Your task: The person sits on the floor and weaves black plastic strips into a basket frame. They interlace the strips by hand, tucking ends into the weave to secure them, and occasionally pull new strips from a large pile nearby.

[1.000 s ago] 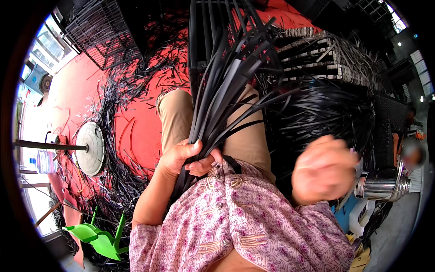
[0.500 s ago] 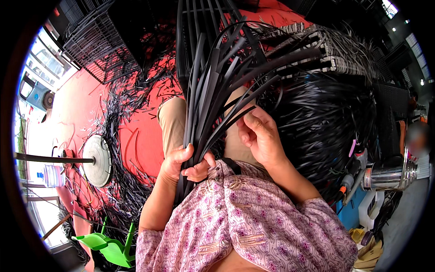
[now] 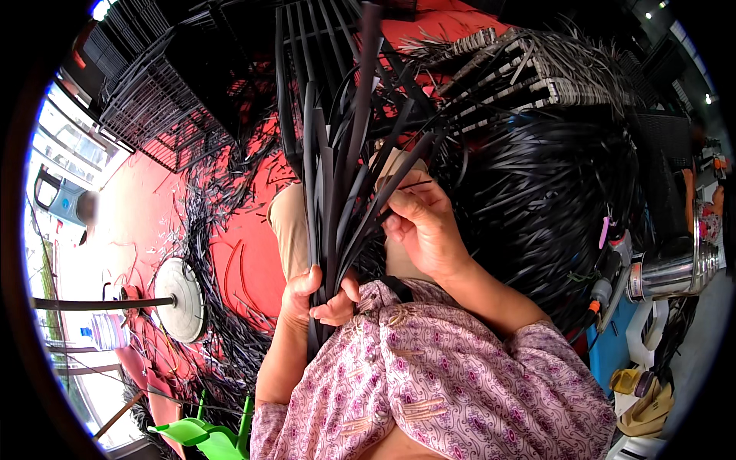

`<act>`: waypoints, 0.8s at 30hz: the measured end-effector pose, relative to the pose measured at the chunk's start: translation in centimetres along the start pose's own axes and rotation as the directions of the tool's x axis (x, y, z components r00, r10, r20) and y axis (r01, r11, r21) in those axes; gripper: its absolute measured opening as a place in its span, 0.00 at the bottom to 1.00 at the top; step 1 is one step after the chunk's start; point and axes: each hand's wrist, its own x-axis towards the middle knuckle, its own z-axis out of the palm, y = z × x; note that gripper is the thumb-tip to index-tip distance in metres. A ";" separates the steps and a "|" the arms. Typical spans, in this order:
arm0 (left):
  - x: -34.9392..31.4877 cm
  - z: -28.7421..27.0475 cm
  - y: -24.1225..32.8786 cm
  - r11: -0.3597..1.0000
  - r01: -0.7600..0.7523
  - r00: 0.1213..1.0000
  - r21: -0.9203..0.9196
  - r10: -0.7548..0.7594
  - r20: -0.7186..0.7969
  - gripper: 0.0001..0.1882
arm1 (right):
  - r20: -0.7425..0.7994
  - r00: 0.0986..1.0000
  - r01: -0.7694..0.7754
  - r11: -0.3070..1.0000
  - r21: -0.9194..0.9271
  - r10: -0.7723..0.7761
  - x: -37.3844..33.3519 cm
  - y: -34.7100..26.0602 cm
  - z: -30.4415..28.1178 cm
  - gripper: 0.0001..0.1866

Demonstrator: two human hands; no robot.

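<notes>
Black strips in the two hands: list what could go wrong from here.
1. The left hand grips the bundle of black strips only at its base; the fanned tops could slip loose.
2. The right hand pinches one strip among crossed ones, so it may snag or kink.
3. Loose strips on the red floor could tangle.

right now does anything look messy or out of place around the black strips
Yes: loose black strip offcuts lie scattered across the red floor to the person's left, and a big tangled heap of strips sits on the right. The bundle of black strips itself looks orderly, clamped in the left hand while the right hand pinches one strand.
</notes>
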 end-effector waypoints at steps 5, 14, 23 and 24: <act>0.1 0.3 -0.3 1.000 -0.010 1.000 -0.024 0.009 -0.030 0.36 | 0.064 0.992 0.120 0.983 -0.137 -0.112 0.7 0.2 0.8 0.08; -0.5 0.4 -0.4 0.998 -0.001 0.997 -0.061 -0.003 -0.072 0.37 | 0.103 0.993 0.079 0.959 -0.271 -0.052 1.2 -0.7 1.7 0.16; -0.5 1.0 -0.3 0.999 0.027 0.992 -0.033 -0.031 -0.120 0.35 | 0.061 0.996 -0.048 0.963 -0.266 0.066 1.9 -0.9 0.7 0.12; -0.5 1.1 -0.3 0.999 0.022 0.991 -0.039 -0.027 -0.128 0.34 | 0.039 0.999 -0.020 0.964 -0.267 0.032 1.8 -0.7 0.9 0.09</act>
